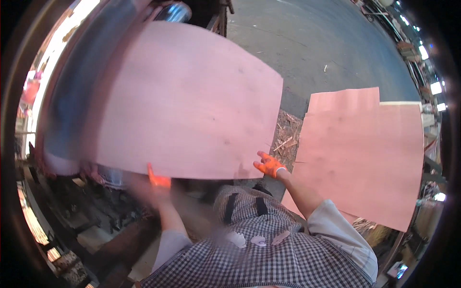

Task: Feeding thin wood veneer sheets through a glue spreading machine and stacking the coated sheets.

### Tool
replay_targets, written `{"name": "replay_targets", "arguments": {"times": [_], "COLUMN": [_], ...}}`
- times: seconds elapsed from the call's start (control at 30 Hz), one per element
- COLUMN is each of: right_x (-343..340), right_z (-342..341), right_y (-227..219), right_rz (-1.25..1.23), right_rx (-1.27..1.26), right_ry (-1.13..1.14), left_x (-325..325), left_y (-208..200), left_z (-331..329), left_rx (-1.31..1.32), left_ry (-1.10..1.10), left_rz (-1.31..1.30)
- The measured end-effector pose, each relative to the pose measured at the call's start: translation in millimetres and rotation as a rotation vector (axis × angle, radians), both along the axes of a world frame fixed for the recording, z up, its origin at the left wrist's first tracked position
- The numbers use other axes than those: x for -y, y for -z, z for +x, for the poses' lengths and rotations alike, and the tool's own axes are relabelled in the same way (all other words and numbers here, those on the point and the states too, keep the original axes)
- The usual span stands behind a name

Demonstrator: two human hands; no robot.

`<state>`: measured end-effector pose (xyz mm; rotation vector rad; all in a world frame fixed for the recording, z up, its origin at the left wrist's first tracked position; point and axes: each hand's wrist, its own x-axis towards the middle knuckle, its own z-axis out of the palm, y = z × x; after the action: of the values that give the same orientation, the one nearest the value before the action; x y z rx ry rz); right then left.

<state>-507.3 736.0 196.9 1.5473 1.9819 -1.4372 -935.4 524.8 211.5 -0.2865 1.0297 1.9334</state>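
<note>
A large pinkish veneer sheet [192, 101] spreads out in front of me, its left side lying against a long dark roller-like part [89, 81]. My left hand [159, 180], in an orange glove, pinches the near edge of this sheet, thumb on top and the other fingers hidden. Just off the sheet's near right corner is my right hand [270, 166], also orange-gloved. Its fingers are apart and point left toward the edge, holding nothing; a faint hand-shaped shadow falls on the sheet beside it.
On my right lies a stack of similar veneer sheets [360, 158] with uneven edges. Wood scraps [287, 137] litter the floor between the stack and the large sheet. Dark machine parts [72, 201] stand at the lower left. Grey concrete floor [307, 43] stretches beyond.
</note>
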Motion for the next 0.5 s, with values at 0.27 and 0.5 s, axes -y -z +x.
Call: {"name": "replay_targets", "arguments": {"times": [0.27,0.5], "right_x": [29.8,29.9], "right_z": [31.8,160.1], "right_y": [14.6,-12.2], "right_rz": [0.401,0.326], "right_rx": [-0.144,-0.117], "right_ry": [-0.26,0.913], "left_x": [-99.8,-304.1], "left_y": [-40.2,-214.4], "left_z": [149.0,443.9], "left_rx": [-0.537,-0.793], "left_ry": [0.479,1.164], "left_rz": [-0.429,-0.156]}}
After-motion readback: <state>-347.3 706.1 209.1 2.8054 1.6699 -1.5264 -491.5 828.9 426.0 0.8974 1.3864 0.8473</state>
